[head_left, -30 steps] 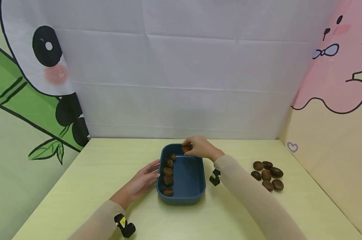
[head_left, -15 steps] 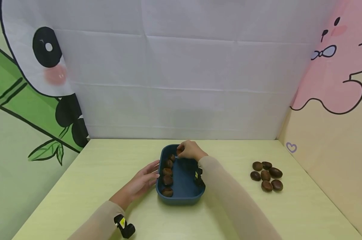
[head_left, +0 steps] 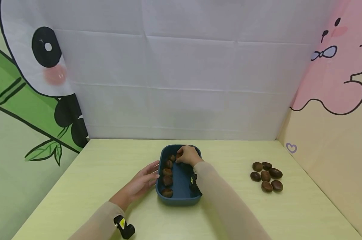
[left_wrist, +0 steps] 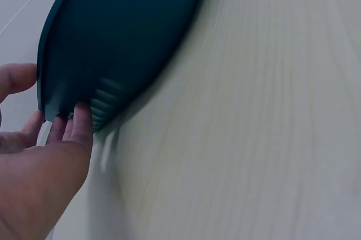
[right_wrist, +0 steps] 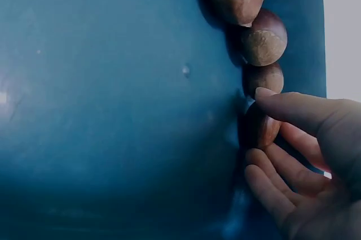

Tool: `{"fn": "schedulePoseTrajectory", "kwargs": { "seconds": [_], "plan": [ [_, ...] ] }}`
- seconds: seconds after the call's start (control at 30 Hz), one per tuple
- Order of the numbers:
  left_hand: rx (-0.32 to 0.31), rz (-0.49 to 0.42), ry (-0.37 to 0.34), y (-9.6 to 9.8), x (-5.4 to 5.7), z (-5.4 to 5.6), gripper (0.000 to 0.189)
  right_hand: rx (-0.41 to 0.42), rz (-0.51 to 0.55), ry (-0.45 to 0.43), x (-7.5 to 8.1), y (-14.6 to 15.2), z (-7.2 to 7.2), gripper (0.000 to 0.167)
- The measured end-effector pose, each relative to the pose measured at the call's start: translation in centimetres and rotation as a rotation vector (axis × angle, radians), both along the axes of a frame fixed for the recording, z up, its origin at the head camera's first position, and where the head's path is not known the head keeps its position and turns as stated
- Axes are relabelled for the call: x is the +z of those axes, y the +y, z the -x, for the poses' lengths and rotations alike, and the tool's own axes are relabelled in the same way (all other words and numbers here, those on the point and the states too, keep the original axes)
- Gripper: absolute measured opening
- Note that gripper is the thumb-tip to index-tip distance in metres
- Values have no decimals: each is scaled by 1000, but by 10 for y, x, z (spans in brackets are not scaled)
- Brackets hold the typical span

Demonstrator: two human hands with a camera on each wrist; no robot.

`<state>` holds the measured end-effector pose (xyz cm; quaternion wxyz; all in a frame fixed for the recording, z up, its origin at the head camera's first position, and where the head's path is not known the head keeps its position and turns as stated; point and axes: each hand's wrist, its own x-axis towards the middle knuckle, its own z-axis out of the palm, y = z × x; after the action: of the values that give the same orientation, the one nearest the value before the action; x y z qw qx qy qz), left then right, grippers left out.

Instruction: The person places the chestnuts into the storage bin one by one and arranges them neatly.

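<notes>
Chestnut (right_wrist: pixel 263 127), glossy, rounded, sits pinched in right hand (head_left: pixel 188 155) at 12 o'clock inside smooth blue round-cornered tray (head_left: pixel 181 183) on wood-grain table (head_left: pixel 232 150), left hand (head_left: pixel 141 182), fingers apart, touching tray's 9 o'clock side.

Forearms (head_left: pixel 226 200) sleeved, both reaching in from near edge. Left hand (head_left: pixel 141 180): fingers (head_left: pixel 152 165) loosely extended, pointing far and right. Right hand (head_left: pixel 188 156): farther off, thumb (right_wrist: pixel 293 108) opposed to fingers in a pinch; wrist (head_left: pixel 198 161) right of fingertips (right_wrist: pixel 257 178) and nearer.

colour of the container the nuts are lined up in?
Container: plain dark blue; shows best in the head view.
</notes>
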<state>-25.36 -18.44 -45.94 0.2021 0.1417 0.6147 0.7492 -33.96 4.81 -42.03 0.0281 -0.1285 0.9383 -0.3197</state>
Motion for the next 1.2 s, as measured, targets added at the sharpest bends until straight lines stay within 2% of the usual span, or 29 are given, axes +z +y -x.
{"fn": "schedulePoseTrajectory", "kwargs": {
  "seconds": [0.23, 0.5, 0.77, 1.07, 1.2],
  "plan": [
    [0, -5, -1, 0, 0, 0, 69, -10, 9, 14, -1, -1, -1, 41],
    [2, 1, -1, 1, 1, 0, 70, -14, -52, 14, 3, 0, -2, 41],
    [2, 0, 0, -1, -1, 0, 68, 54, -122, 56, 22, 5, -2, 40],
    [3, -4, 13, 0, -3, 1, 68, 107, -63, 55, 48, 28, -17, 42],
    [1, -11, 12, 1, -5, 2, 69, 110, -63, 58, 53, 45, -23, 40]
  ]
}}
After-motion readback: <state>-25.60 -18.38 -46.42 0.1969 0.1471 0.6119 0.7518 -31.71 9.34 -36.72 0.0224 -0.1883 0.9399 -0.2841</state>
